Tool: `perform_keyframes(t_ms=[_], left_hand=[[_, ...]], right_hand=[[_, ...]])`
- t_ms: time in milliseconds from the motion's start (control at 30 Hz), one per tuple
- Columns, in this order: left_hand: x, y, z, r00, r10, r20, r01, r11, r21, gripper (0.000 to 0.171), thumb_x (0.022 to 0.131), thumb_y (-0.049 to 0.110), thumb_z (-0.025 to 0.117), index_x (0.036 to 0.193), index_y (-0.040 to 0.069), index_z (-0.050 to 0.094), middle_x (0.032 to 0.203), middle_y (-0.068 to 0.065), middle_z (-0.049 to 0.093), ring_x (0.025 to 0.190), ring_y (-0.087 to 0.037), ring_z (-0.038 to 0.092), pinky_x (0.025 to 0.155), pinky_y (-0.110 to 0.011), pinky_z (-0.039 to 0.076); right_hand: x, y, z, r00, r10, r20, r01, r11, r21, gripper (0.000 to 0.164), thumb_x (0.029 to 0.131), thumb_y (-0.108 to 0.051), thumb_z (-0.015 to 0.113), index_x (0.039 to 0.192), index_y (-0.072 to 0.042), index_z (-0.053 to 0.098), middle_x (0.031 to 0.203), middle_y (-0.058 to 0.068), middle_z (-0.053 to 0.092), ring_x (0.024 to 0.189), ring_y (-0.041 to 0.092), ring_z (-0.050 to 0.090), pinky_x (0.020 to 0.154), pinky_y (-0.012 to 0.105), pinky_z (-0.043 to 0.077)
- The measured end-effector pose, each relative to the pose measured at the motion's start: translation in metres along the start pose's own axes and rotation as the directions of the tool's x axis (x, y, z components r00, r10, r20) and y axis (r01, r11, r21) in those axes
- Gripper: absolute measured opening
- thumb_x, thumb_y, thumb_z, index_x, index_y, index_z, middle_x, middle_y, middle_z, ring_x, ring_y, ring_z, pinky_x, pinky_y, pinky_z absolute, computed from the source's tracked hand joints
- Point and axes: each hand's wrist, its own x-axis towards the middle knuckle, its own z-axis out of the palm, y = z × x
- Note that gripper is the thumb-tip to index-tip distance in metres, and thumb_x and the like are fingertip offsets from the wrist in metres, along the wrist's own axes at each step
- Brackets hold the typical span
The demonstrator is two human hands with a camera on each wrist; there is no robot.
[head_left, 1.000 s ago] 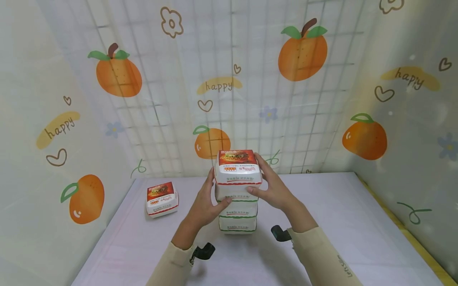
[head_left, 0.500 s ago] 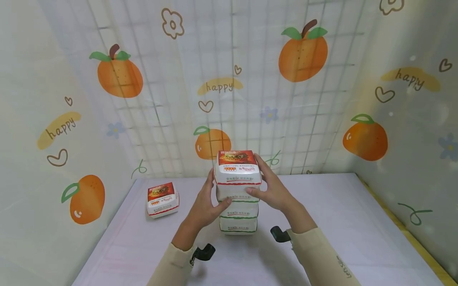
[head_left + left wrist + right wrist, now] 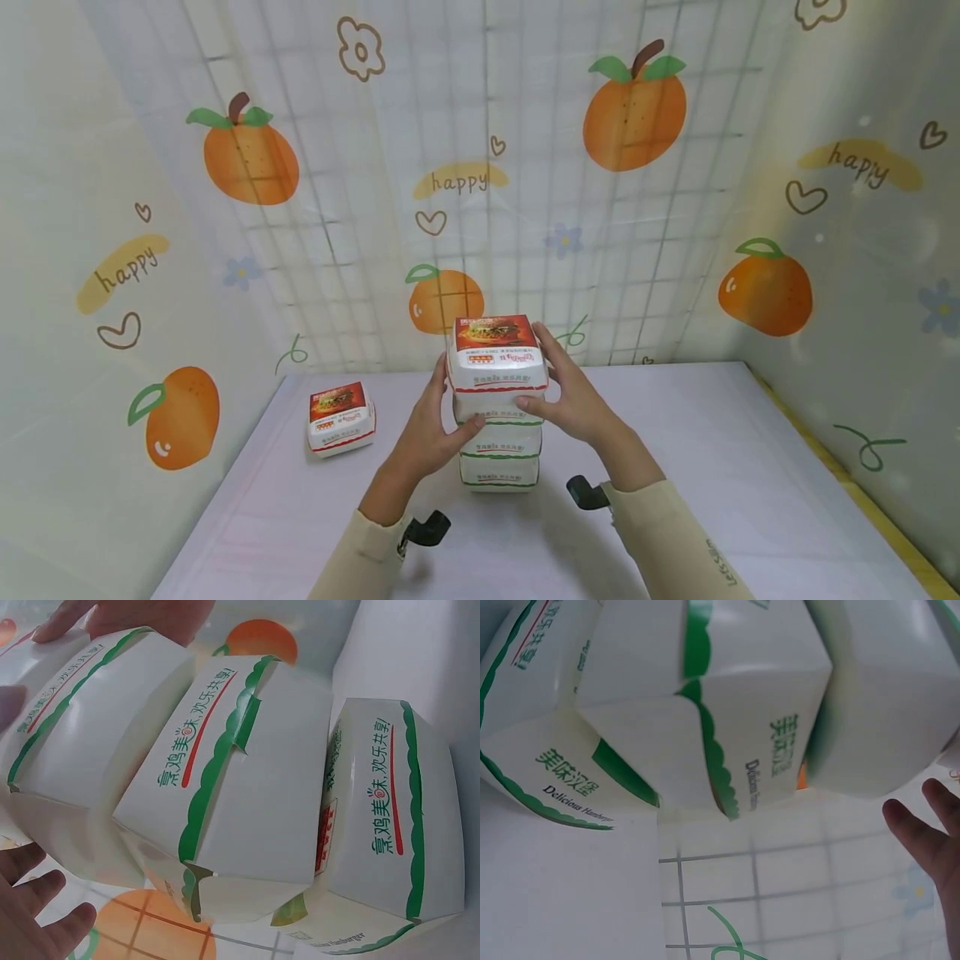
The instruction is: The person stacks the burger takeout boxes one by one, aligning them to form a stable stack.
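Note:
A red-edged burger box with a burger picture on its lid tops an upright stack in the middle of the table. Beneath it are several green-edged burger boxes. My left hand holds the top box's left side, its thumb across the front of the stack. On the right side my right hand holds the same box, thumb at the front below the red edge. The left wrist view shows a lower green-edged box with a raised edge flap. In the right wrist view, spread fingers appear beside an upper box.
Another red-edged burger box sits by itself at the left of the white table. A printed curtain with oranges hangs behind and at both sides. A yellow strip runs along the right edge.
The top box has shifted very slightly to the left and toward me. Both hands stay in nearly the same place on it.

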Motion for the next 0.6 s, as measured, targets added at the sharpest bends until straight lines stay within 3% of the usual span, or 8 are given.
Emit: perform_keyframes(t_ms=[600], left_hand=[[0.0036, -0.0012, 0.0017, 1.0, -0.031, 0.003, 0.031, 1.0, 0.001, 0.095, 0.087, 0.05, 0.067, 0.155, 0.038, 0.002, 0.154, 0.016, 0.025, 0.141, -0.011, 0.024, 0.107, -0.058, 0.028]], right_hand=[[0.0029, 0.0015, -0.0017, 1.0, -0.007, 0.004, 0.007, 1.0, -0.013, 0.1, 0.083, -0.039, 0.076, 0.157, -0.035, 0.009, 0.159, 0.0, 0.018, 0.139, 0.037, 0.028, 0.1, 0.068, 0.03]])
